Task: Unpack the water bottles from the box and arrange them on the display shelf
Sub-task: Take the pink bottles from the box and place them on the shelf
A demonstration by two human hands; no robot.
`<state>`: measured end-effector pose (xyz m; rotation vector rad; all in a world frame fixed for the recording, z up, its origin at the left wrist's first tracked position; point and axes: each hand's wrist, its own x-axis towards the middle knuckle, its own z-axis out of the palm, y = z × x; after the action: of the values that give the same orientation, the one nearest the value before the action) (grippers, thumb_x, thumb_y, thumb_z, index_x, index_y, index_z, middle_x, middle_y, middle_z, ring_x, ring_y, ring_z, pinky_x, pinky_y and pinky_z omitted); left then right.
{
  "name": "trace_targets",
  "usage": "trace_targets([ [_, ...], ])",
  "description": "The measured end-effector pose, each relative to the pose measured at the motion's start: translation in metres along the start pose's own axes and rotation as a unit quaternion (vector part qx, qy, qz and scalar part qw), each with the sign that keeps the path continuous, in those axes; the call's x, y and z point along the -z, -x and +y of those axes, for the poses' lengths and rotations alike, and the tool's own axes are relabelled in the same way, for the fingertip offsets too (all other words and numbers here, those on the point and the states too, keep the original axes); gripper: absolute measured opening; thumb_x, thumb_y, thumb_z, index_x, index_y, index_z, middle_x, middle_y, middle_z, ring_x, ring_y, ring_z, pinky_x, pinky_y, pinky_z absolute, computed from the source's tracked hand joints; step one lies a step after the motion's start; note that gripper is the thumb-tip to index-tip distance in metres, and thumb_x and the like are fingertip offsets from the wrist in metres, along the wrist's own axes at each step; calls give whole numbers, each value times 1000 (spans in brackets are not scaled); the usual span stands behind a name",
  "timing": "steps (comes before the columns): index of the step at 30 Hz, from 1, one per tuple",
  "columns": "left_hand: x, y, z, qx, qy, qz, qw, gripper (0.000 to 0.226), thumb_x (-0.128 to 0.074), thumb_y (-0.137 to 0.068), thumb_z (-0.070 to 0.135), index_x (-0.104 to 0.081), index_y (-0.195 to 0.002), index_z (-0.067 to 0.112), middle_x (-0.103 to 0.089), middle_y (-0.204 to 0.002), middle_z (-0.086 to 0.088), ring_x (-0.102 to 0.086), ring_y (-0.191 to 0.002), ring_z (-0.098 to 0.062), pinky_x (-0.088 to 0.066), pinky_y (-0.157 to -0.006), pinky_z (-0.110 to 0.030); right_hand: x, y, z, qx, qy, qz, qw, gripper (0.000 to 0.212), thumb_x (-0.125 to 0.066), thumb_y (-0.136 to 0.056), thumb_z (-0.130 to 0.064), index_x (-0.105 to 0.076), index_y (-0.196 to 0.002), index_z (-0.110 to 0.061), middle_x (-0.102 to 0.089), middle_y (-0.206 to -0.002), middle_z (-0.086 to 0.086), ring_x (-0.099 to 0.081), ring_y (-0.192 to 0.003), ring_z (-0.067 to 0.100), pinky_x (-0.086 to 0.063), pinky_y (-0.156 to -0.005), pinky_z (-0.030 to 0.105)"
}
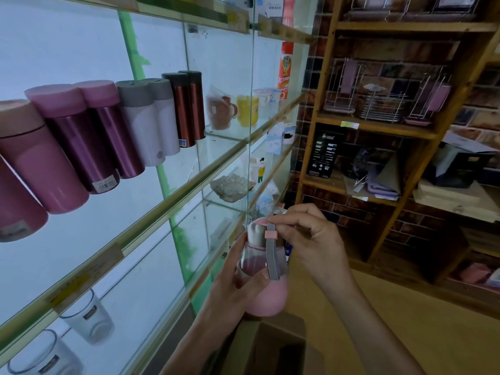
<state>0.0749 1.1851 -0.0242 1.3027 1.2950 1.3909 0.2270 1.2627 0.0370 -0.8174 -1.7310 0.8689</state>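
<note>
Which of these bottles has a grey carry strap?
The pink bottle gripped by the left hand, whose strap the right hand pinches; the shelf bottles show none.

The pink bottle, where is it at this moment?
Head view, low centre: the pink bottle is held above the box, right of the shelves; the left hand grips its body, the right hand pinches its strap.

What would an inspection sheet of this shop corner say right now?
Surface: glass shelf holding a row of flasks.
Job's things: pink bottle held above the open cardboard box.
Clutter: mugs further along; drinking glasses on a lower shelf.
Hands: left hand grips the bottle's body; right hand pinches its grey strap.
Cables: nothing seen.
Surroundings: wooden shelving with dish racks, brick wall behind.
</note>
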Motion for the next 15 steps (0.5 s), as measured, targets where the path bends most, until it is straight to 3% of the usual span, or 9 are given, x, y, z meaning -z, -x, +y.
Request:
trace_targets([
  [1, 1, 1, 0, 2, -6, -9, 1000, 80, -74, -79, 57, -34, -148, 56, -70, -120, 19, -66, -112, -11, -56, -94, -38, 0, -1, 0, -3, 1, -8, 1000, 25, -73, -90, -6, -84, -97, -28, -59, -99, -12, -59, -104, 13, -48, -91, 24],
  [3, 5, 3, 5, -4, 4, -37, 999, 75, -72, -88, 48, -33, -152, 49, -65, -132, 20, -61, -121, -2, -51, -101, -34, 3, -3, 1, -25, -32, -33, 999, 16, -75, -89, -17, -83, -101, -22, -62, -110, -6, -59, -114, 13, -49, -102, 33],
  [5, 9, 5, 11, -4, 22, -76, 997, 68, -69, -96, 27, -34, -154, 39, -62, -139, 16, -57, -129, -3, -50, -103, -28, 6, -4, 0, -68, -95, -83, 990, 24, -73, -90, -29, -79, -112, -23, -68, -121, -6, -61, -122, 8, -50, -104, 34],
  [8, 16, 6, 16, -7, 28, -112, 993, 67, -65, -93, 17, -37, -153, 32, -61, -141, 12, -57, -131, -9, -49, -108, -32, 8, -5, 3, -124, -168, -166, 964, 40, -67, -92, -29, -67, -132, -21, -72, -127, -4, -64, -125, 14, -54, -101, 36],
  [12, 20, 10, 17, 4, 57, -122, 991, 61, -58, -99, 6, -40, -153, 27, -59, -145, 1, -55, -134, -19, -48, -109, -39, -1, -5, 10, -138, -183, -166, 959, 33, -64, -93, -25, -72, -125, -19, -72, -124, 9, -66, -120, 31, -51, -105, 56],
  [15, 21, 12, 16, 7, 69, -116, 991, 60, -61, -101, 7, -40, -154, 26, -57, -145, -6, -54, -135, -26, -48, -108, -43, -8, -4, 11, -142, -183, -166, 958, 28, -67, -94, -26, -74, -121, -18, -72, -120, 11, -67, -118, 32, -52, -102, 53],
])
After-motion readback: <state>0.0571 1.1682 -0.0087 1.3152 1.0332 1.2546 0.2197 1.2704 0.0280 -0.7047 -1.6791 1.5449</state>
